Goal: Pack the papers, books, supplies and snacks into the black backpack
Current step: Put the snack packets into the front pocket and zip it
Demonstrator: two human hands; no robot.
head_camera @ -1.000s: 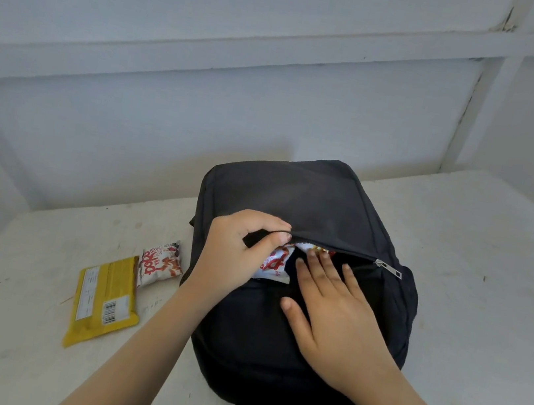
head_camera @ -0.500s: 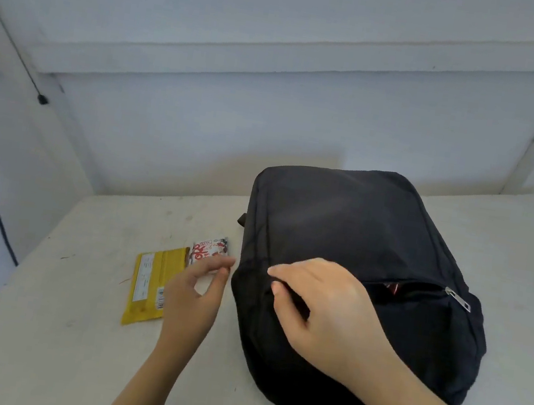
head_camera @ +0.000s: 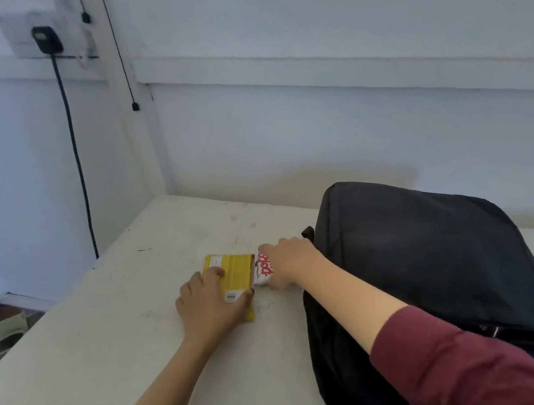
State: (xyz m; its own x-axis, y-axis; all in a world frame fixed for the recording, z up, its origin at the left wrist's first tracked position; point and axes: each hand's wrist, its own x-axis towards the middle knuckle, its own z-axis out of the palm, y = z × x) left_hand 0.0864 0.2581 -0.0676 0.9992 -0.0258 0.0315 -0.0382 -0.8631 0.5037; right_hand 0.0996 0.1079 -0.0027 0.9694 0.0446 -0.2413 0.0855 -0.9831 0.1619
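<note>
The black backpack [head_camera: 440, 263], soft matte fabric, lies on the right of the white table [head_camera: 134, 338]. Its opening is hidden behind a maroon sleeve [head_camera: 473, 389], so its contents cannot be told. Just left of it, the right hand [head_camera: 288, 261] curls round a glossy white-and-red snack packet [head_camera: 264, 269]. Touching that, a flat yellow packet [head_camera: 236, 269] is gripped across its width by the left hand [head_camera: 208, 304].

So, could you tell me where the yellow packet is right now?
In the head view the yellow packet lies on the table, left of the black backpack, under the left hand, its far end beside the red-and-white packet the right hand holds.
</note>
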